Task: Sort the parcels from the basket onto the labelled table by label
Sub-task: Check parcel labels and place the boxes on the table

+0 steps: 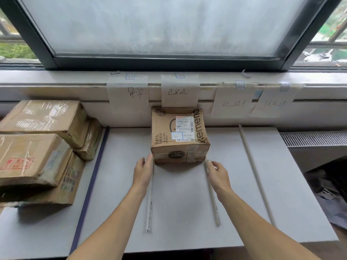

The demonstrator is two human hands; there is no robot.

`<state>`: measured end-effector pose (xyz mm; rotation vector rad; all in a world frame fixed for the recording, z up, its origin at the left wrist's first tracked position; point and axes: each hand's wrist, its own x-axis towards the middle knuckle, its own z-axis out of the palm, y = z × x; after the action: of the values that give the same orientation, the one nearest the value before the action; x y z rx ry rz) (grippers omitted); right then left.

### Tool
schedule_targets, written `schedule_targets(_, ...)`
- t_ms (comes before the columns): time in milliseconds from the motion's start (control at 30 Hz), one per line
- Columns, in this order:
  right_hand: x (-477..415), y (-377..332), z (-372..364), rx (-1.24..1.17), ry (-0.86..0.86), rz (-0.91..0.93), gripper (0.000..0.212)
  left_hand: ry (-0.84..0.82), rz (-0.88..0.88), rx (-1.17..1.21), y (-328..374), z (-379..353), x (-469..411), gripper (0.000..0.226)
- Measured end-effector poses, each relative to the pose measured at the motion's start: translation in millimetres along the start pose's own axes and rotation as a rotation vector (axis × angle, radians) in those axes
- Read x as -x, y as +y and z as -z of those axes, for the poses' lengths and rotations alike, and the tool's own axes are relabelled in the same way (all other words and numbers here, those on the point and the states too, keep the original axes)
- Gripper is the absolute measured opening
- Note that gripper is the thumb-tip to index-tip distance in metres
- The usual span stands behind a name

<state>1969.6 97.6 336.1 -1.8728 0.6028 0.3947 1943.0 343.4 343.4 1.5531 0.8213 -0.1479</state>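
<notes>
Flanking the cardboard parcel [178, 136] at centre frame, your left hand [143, 170] and right hand [218, 172] show an open grip, holding nothing; it sits on the table [180, 199] under a paper label [179, 92].

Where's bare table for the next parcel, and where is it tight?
Bare: between the dark strip and left rod; between the middle rod and right rod; right of that rod. Tight: the parcel fills the back between left and middle rods; stacked boxes crowd left of the dark strip.
</notes>
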Motion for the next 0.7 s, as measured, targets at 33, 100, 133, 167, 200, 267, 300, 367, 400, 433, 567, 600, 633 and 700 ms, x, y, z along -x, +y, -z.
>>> schedule_targets(33, 7.1, 6.2, -2.7, -0.002, -0.006, -0.012, 0.057, -0.006, 0.021, 0.002, -8.5, 2.2, 5.7, 0.062)
schedule_targets(100, 24.4, 12.9, -7.3, -0.018, -0.020, -0.023, 0.051, -0.023, 0.043, 0.002, -21.6, 6.0, 15.5, 0.043)
schedule_targets(133, 33.1, 14.8, -9.7, -0.023, -0.026, -0.018, 0.049, -0.025, 0.047, 0.002, -25.5, 8.4, 21.5, 0.036)
schedule_targets(167, 42.2, 16.0, -12.0, -0.024, -0.033, -0.009, 0.047, -0.023, 0.044, 0.006, -28.5, 11.3, 26.8, 0.031)
schedule_targets(200, 52.2, 15.4, -13.7, -0.021, -0.046, 0.001, 0.045, -0.022, 0.045, 0.013, -33.1, 14.5, 29.8, 0.033)
schedule_targets(267, 74.3, 13.4, -16.9, -0.013, -0.088, 0.021, 0.041, -0.025, 0.033, 0.022, -39.6, 23.2, 39.1, 0.049)
schedule_targets(300, 84.7, 13.3, -18.6, -0.006, -0.107, 0.032, 0.041, -0.027, 0.033, 0.024, -40.8, 27.3, 45.9, 0.055)
schedule_targets(367, 104.4, 13.0, -22.1, 0.007, -0.128, 0.060, 0.042, -0.026, 0.037, 0.024, -45.7, 35.2, 55.8, 0.058)
schedule_targets(400, 114.4, 13.2, -24.2, 0.003, -0.136, 0.076, 0.043, -0.028, 0.034, 0.026, -47.8, 39.2, 62.6, 0.059)
schedule_targets(433, 123.8, 14.4, -26.3, -0.015, -0.144, 0.087, 0.042, -0.035, 0.028, 0.025, -49.2, 43.0, 71.0, 0.059)
schedule_targets(567, 164.6, 20.1, -36.6, -0.104, -0.186, 0.117, 0.039, -0.042, -0.008, 0.023, -57.2, 62.0, 112.3, 0.059)
schedule_targets(600, 175.4, 23.0, -41.1, -0.134, -0.197, 0.120, 0.038, -0.039, -0.019, 0.017, -60.5, 68.5, 122.0, 0.058)
schedule_targets(633, 186.1, 26.7, -46.7, -0.162, -0.208, 0.125, 0.037, -0.034, -0.033, 0.015, -63.5, 75.6, 132.1, 0.058)
schedule_targets(700, 207.0, 34.0, -59.8, -0.185, -0.237, 0.146, 0.033, -0.013, -0.064, 0.027, -71.3, 91.7, 149.5, 0.059)
